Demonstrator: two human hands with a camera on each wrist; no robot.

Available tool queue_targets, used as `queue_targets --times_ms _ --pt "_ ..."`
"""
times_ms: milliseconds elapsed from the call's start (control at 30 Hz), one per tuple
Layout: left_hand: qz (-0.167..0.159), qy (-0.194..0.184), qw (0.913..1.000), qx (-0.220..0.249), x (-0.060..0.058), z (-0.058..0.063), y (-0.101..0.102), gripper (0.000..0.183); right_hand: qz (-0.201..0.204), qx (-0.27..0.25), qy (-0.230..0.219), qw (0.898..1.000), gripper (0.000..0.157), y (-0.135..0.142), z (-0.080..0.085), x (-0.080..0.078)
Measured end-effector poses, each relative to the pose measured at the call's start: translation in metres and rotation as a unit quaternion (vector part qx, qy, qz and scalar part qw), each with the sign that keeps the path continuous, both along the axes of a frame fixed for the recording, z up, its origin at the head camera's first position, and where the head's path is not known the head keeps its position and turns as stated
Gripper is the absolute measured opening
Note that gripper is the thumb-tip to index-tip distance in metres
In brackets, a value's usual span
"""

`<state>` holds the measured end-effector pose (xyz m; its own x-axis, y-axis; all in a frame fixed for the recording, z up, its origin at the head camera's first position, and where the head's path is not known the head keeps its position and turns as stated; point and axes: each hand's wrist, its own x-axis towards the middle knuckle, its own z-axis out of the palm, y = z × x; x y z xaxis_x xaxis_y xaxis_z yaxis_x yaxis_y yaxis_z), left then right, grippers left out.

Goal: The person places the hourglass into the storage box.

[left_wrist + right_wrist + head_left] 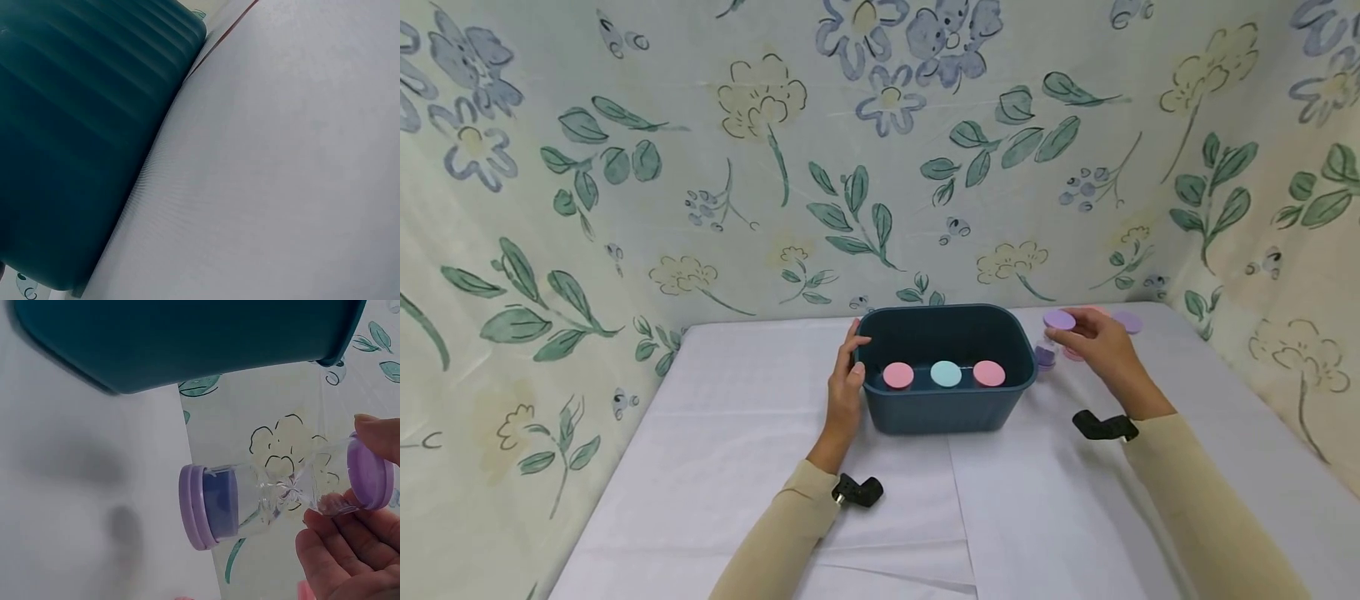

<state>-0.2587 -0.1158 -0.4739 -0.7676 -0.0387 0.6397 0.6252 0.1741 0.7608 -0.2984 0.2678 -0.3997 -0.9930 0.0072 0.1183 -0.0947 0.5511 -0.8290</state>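
Note:
A dark teal plastic bin (936,414) stands on the white table, with my left hand (844,385) gripping its left end at the rim. Its ribbed wall (87,125) fills the left of the left wrist view, where almost none of the hand shows. To the right of the bin, my right hand (1103,343) holds a sand timer (250,497) by its upper purple cap (1059,320). This timer has a clear, narrow-waisted body and purple sand at the lower end. Inside the bin are a pink cap (898,375), a light blue cap (946,373) and another pink cap (988,372).
Behind and below my right hand, more pink and purple pieces lie on the table, among them a purple one (1129,322). A floral curtain (880,167) hangs along the back and sides of the white-covered table (737,433).

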Motion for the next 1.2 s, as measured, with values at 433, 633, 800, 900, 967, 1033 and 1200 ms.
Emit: queue_targets --times_ms 433,633,800,900,967,1033,1200 --pt "-0.017 -0.007 0.9998 0.005 0.018 0.026 0.003 0.042 -0.001 -0.003 0.026 1.0 0.074 0.003 0.03 0.012" --pt "-0.006 -0.005 1.0 0.002 0.001 0.007 0.0 0.044 0.014 0.017 0.039 0.999 0.071 0.001 0.049 0.017" --pt "0.0 -0.01 0.9999 -0.001 -0.001 0.004 -0.001 0.044 0.018 0.026 0.05 0.998 0.064 -0.002 0.067 0.021" --pt "-0.001 -0.015 0.9999 -0.003 0.002 0.008 0.0 0.044 0.023 0.023 0.063 0.997 0.06 -0.005 0.077 0.025" --pt "-0.006 -0.019 0.9998 -0.001 0.009 0.016 0.001 0.044 0.025 0.016 0.069 0.997 0.059 -0.008 0.083 0.028" --pt "-0.013 -0.018 0.9998 0.004 0.015 0.024 0.002 0.044 0.03 0.005 0.071 0.997 0.059 -0.011 0.089 0.03" --pt "-0.01 -0.013 0.9998 0.007 0.015 0.022 0.002 0.043 0.036 -0.015 0.074 0.997 0.059 -0.02 0.101 0.036"
